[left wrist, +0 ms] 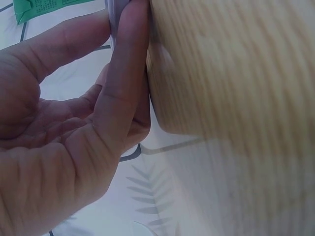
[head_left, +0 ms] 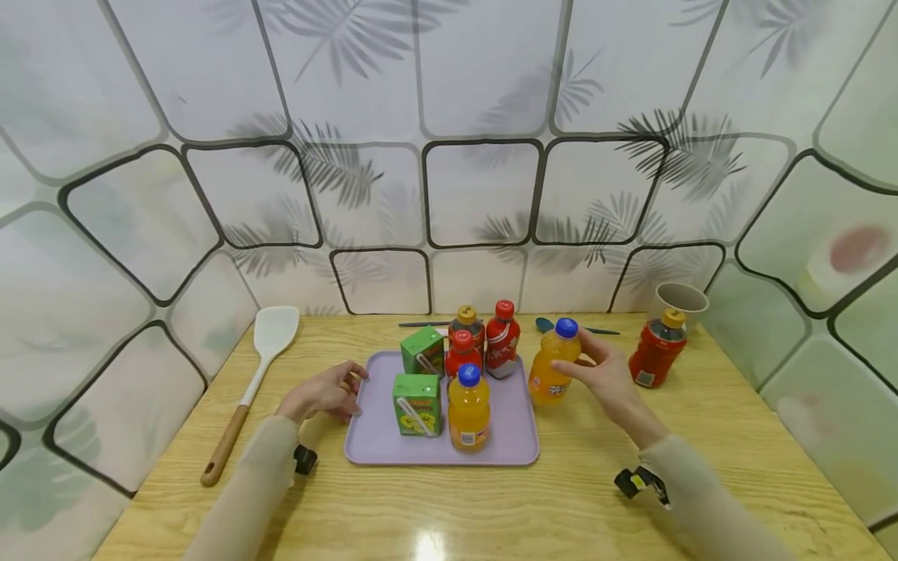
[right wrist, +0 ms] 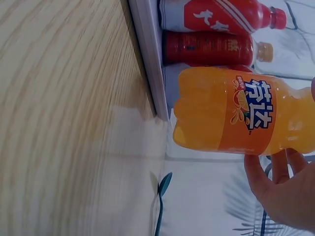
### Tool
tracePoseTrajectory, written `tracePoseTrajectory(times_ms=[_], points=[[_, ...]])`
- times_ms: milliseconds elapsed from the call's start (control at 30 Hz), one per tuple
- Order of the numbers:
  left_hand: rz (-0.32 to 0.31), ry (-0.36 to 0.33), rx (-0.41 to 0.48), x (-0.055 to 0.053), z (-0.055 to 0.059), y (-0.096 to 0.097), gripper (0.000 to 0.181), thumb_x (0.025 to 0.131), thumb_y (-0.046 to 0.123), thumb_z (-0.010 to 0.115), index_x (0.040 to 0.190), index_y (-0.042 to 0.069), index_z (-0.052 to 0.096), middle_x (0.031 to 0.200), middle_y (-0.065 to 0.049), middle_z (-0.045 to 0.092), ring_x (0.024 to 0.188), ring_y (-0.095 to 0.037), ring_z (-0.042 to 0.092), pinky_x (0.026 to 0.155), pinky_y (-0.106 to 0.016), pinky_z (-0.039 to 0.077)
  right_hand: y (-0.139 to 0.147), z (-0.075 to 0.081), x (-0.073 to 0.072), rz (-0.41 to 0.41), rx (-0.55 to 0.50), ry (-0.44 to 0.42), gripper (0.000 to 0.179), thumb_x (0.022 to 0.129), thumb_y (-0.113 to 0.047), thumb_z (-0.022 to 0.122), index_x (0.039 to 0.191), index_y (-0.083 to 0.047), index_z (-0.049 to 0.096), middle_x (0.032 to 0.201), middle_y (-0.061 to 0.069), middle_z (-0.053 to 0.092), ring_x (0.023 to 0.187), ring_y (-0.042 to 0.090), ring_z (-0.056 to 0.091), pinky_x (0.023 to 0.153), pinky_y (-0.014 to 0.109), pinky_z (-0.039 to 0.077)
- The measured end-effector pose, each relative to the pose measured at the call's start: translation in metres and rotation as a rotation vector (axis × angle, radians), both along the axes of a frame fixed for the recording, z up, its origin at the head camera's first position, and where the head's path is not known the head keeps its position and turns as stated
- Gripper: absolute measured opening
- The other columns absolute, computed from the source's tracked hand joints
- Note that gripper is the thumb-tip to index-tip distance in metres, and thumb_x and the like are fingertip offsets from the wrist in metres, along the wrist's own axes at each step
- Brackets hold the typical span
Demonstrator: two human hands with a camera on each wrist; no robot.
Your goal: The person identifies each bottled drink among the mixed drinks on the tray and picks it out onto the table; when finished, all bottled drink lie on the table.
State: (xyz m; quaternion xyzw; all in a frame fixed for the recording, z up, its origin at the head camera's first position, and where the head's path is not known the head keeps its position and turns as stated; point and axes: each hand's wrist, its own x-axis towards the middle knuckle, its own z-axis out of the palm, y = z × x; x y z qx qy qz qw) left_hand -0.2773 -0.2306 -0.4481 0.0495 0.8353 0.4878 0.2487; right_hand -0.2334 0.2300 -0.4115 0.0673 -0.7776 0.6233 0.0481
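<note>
My right hand (head_left: 612,380) grips an orange soda bottle (head_left: 550,372) with a blue cap, tilted slightly. In the right wrist view the bottle's base (right wrist: 184,110) is off the table, beside the tray's right edge. My left hand (head_left: 326,393) pinches the left rim of the lilac tray (head_left: 372,448), thumb on one side and fingers on the other, as the left wrist view shows. On the tray stand two green drink cartons (head_left: 418,405) with straws, another orange soda bottle (head_left: 468,413), two red bottles (head_left: 502,343) with red caps and a dark bottle (head_left: 466,318) with a gold cap.
A red-labelled bottle (head_left: 658,351) with a gold cap and a beige cup (head_left: 680,298) stand at the right. At the left lies a white spatula (head_left: 276,331) with a wooden handle. Behind the tray lie a dark teal spoon (head_left: 544,324) and a thin dark utensil (head_left: 421,323).
</note>
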Motion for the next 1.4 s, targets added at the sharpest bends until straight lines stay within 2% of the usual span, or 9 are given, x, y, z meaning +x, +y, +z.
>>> tracePoseTrajectory(times_ms=[167,267,567,933,1100,1400], points=[[0.002,0.002,-0.003,0.000,0.000,0.001,0.062,0.075,-0.016,0.069,0.128,-0.001,0.042,0.101,-0.012,0.042,0.077,-0.019,0.055,0.064,-0.033,0.062,0.012,-0.002,0.001,-0.037,-0.019,0.036,0.071,0.085,-0.017,0.077,0.147,-0.006,0.043,0.119,-0.025,0.059,0.113,-0.003,0.052,0.092,0.009,0.047],[0.004,0.003,0.001,0.000,0.000,0.001,0.062,0.074,-0.016,0.069,0.128,-0.002,0.042,0.100,-0.012,0.042,0.077,-0.019,0.055,0.065,-0.033,0.062,0.019,-0.006,0.001,-0.057,-0.021,0.070,0.069,0.085,-0.015,0.077,0.145,-0.004,0.045,0.115,-0.027,0.060,0.110,-0.005,0.055,0.089,0.008,0.048],[0.010,-0.001,0.009,0.001,0.000,0.000,0.062,0.075,-0.016,0.068,0.129,-0.002,0.041,0.103,-0.013,0.042,0.078,-0.020,0.055,0.065,-0.034,0.062,0.040,-0.011,0.003,-0.102,-0.059,0.131,0.062,0.084,-0.009,0.076,0.141,-0.005,0.051,0.110,-0.023,0.064,0.103,0.000,0.058,0.085,0.009,0.051],[0.001,-0.005,0.013,0.001,-0.001,0.000,0.062,0.074,-0.016,0.068,0.129,-0.002,0.042,0.102,-0.013,0.042,0.077,-0.019,0.054,0.065,-0.033,0.062,0.062,-0.015,0.010,-0.105,-0.137,0.113,0.063,0.085,-0.003,0.074,0.142,-0.005,0.050,0.112,-0.021,0.065,0.101,-0.003,0.061,0.085,0.007,0.050],[-0.003,-0.007,0.008,0.001,0.000,0.000,0.063,0.074,-0.016,0.068,0.129,-0.002,0.041,0.102,-0.013,0.042,0.077,-0.019,0.055,0.066,-0.034,0.062,0.072,-0.016,0.014,-0.118,-0.109,0.105,0.062,0.085,-0.006,0.074,0.142,-0.008,0.050,0.113,-0.023,0.063,0.101,-0.005,0.060,0.085,0.005,0.049],[-0.008,-0.006,0.011,0.001,0.002,0.000,0.062,0.075,-0.015,0.068,0.130,-0.002,0.041,0.102,-0.013,0.042,0.077,-0.019,0.055,0.066,-0.033,0.062,0.090,-0.016,0.021,-0.153,-0.152,0.082,0.064,0.084,-0.006,0.075,0.143,-0.011,0.050,0.114,-0.023,0.063,0.101,-0.007,0.059,0.082,0.005,0.050]])
